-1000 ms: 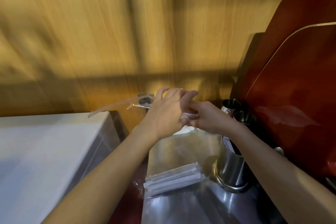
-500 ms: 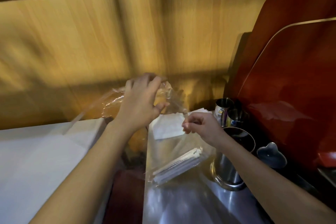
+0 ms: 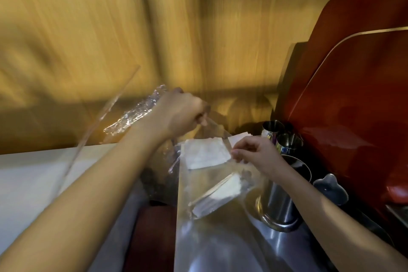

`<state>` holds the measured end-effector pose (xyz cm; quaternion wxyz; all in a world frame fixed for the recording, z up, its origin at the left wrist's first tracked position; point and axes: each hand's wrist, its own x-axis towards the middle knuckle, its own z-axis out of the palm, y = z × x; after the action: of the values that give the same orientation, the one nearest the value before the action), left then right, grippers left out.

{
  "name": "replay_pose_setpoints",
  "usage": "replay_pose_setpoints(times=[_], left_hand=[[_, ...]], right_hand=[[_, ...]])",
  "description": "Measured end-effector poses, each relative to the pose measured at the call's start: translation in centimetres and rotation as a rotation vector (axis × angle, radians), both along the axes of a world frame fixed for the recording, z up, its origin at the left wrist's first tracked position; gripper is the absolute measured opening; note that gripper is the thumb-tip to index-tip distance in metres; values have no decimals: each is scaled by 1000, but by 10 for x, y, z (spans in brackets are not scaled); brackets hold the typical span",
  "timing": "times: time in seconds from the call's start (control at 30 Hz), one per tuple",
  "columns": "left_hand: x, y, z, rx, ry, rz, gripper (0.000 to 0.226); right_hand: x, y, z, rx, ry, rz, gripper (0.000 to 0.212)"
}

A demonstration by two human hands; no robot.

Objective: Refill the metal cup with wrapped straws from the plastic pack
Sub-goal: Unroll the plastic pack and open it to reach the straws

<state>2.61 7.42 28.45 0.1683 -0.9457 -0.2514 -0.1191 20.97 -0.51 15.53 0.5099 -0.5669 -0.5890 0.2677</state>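
A clear plastic pack (image 3: 212, 183) hangs over the steel counter, stretched between both hands. My left hand (image 3: 178, 115) grips its crumpled upper edge, raised to the left. My right hand (image 3: 254, 152) pinches the other edge of the opening lower down. A bundle of white wrapped straws (image 3: 218, 195) lies slanted in the bottom of the pack. The large metal cup (image 3: 280, 201) stands on the counter just right of the pack, below my right wrist. Its inside is dark and partly hidden.
Two small steel cups (image 3: 280, 137) stand behind the large one, against a red panel (image 3: 353, 99). A white folded napkin (image 3: 205, 152) lies at the counter's back. A white surface (image 3: 33, 179) is on the left, a wooden wall (image 3: 132, 40) behind.
My hands, close together a second ago, have moved apart. The left hand has pulled the pack's edge up and left, so the pack is spread open and the straws have slid lower.
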Motion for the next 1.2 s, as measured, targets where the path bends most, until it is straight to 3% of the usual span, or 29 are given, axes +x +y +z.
replay_pose_setpoints(times=[0.33, 0.7, 0.87, 1.2], left_hand=[[-33, 11, 37, -226, -284, 67, 10], [-51, 39, 8, -423, -312, 84, 8], [-66, 50, -22, -526, -325, 80, 11], [-68, 50, -50, -466, -333, 107, 10]], right_hand=[[19, -4, -10, 52, 22, -152, 19], [31, -14, 17, 297, 105, -268, 18], [26, -17, 16, 241, 22, -214, 19], [24, -18, 12, 232, -77, -253, 21]])
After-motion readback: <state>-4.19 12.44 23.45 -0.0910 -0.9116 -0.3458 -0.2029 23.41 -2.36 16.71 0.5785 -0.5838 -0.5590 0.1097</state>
